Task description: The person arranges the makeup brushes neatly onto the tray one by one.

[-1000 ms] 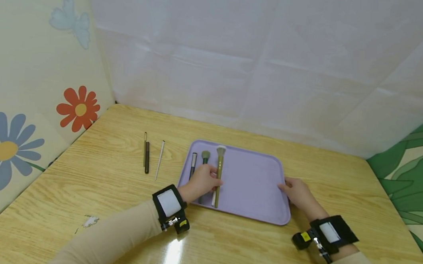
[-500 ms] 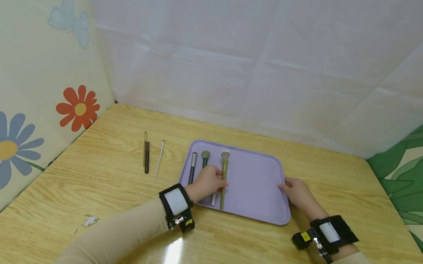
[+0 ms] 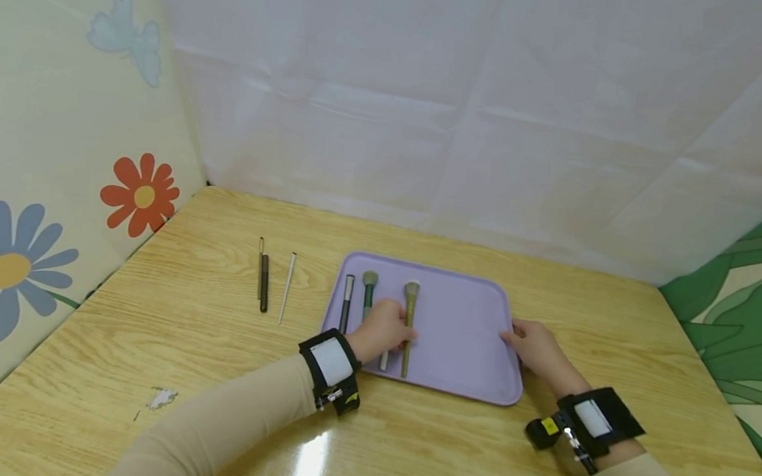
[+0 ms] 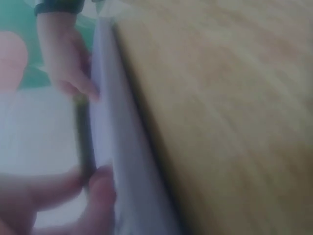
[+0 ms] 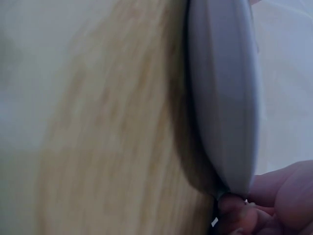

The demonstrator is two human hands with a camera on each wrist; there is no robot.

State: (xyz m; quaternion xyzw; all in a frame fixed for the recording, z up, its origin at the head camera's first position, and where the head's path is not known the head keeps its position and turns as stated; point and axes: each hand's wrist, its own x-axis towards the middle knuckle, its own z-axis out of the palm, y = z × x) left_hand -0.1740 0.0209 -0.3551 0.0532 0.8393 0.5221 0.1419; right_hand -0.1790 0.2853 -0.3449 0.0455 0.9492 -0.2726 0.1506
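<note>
My left hand (image 3: 384,330) pinches an olive-gold makeup brush (image 3: 411,301) by its handle, over the left half of a lilac tray (image 3: 463,328). The brush's pale bristles point to the back. Left of it on the tray lie a green-handled brush (image 3: 369,293), partly covered by the hand, and a dark stick with a silver end (image 3: 347,301). A white handle end (image 3: 384,361) shows below my left fingers; the rest is hidden. With my right hand (image 3: 539,349) I grip the tray's right edge, thumb on top. In the right wrist view fingers (image 5: 234,215) curl under the rim.
On the table (image 3: 232,359), left of the tray, lie a thin gold-toned stick (image 3: 261,253), a dark brown stick (image 3: 264,284) and a slim silver-white stick (image 3: 287,288). A white sheet (image 3: 426,125) hangs behind, and a painted wall (image 3: 50,141) stands at left.
My left hand has slid a little to the right with the olive-gold brush, away from the green-handled one. The right hand and the tray have stayed put.
</note>
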